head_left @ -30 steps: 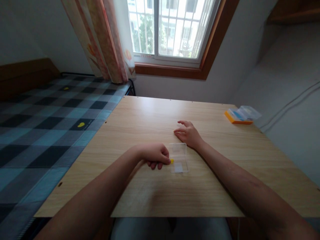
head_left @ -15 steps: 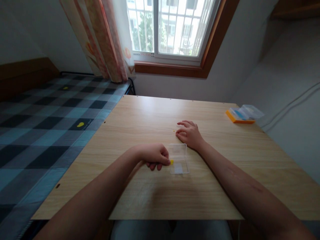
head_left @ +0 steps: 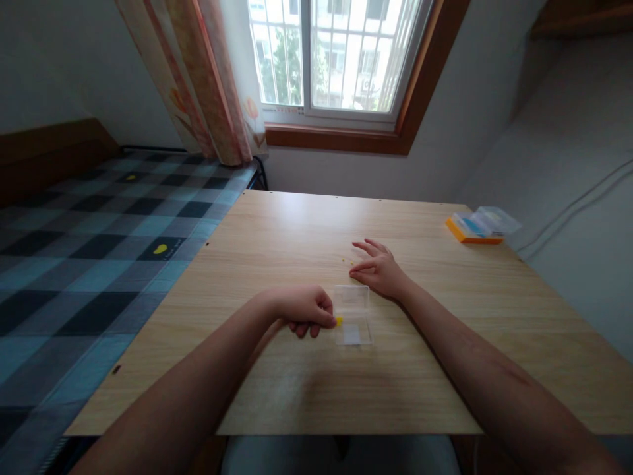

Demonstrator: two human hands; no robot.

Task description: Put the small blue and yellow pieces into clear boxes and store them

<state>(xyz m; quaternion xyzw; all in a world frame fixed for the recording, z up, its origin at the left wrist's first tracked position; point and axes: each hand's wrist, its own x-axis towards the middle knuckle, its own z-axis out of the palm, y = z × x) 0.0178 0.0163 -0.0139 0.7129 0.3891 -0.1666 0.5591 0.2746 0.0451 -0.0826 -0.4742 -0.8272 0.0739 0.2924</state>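
Observation:
A clear plastic case (head_left: 352, 300) lies opened flat on the wooden table, with a whitish square patch (head_left: 351, 334) in its nearer half. At the case's left edge, my left hand (head_left: 309, 311) is closed, thumb and forefinger pinching a small yellow piece (head_left: 339, 321). Beyond the case, my right hand (head_left: 378, 267) rests low over the tabletop. Its thumb and forefinger tips come together, while the other fingers stretch out; anything between the tips is too small to make out. Just left of them lie tiny yellow bits (head_left: 343, 260) on the wood.
An orange box with a clear lid (head_left: 475, 231) sits at the table's far right corner. Left of the table (head_left: 277, 251) is a bed with a checked cover (head_left: 99, 231). A window (head_left: 341, 59) and curtain (head_left: 212, 79) are behind, and a cable (head_left: 573, 208) runs along the right wall.
My right hand has shifted slightly nearer, its thumb and forefinger drawing together. A second yellow bit now shows beside the fingertips. My left hand stays in place.

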